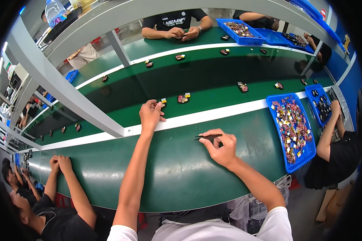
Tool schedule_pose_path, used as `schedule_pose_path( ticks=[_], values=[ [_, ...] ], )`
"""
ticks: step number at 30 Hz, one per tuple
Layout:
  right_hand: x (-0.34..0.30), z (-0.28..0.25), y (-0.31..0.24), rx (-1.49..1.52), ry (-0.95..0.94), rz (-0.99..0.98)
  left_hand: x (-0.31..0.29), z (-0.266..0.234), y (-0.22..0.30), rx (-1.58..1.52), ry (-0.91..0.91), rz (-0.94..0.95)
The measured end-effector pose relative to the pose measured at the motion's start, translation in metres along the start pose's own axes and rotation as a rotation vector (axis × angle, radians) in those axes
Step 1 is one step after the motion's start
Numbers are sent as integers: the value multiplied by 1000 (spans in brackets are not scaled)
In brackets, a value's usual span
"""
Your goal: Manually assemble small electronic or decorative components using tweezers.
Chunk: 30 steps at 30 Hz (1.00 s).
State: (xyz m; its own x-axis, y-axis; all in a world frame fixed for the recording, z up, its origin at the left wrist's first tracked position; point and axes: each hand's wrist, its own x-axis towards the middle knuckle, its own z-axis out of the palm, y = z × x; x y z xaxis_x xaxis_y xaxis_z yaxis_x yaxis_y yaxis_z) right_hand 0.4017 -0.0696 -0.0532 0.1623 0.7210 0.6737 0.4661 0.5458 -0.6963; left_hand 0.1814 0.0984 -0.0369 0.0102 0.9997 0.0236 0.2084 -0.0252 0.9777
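Stretched out over the near lane of the green conveyor belt [213, 96], my left hand [150, 117] has its thumb and forefinger closed at a small dark part with a yellow-and-white tag [163, 101]. Its fingers hide most of that part. A similar small dark part with a tag [183, 99] lies on the belt just to the right of this hand. Above the green worktop [177, 172], my right hand [221, 148] grips black tweezers [200, 138], their tips pointing left and slightly apart.
To the right stands a blue tray [286, 160] heaped with small pink, yellow and white pieces, beside another blue tray [308, 91] of black parts. A white rail [213, 116] borders the belt; a grey post [76, 92] slants at left. Co-workers sit on both sides and opposite.
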Motion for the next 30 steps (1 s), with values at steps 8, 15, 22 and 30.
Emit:
schedule_pose_path(
  ticks=[8, 15, 22, 30],
  values=[
    [-6, -11, -2, -4, 56, -39, -97, 30, -21, 410, 22, 609],
    [-10, -9, -10, 110, -64, 278, -149, 47, -1, 119, -208, 564],
    [-16, -7, 1, 175, -133, 258, -142, 49, -24, 84, -208, 562],
    [-12, -13, -3, 125, -119, 273, -144, 54, -19, 80, -202, 543]
  ],
)
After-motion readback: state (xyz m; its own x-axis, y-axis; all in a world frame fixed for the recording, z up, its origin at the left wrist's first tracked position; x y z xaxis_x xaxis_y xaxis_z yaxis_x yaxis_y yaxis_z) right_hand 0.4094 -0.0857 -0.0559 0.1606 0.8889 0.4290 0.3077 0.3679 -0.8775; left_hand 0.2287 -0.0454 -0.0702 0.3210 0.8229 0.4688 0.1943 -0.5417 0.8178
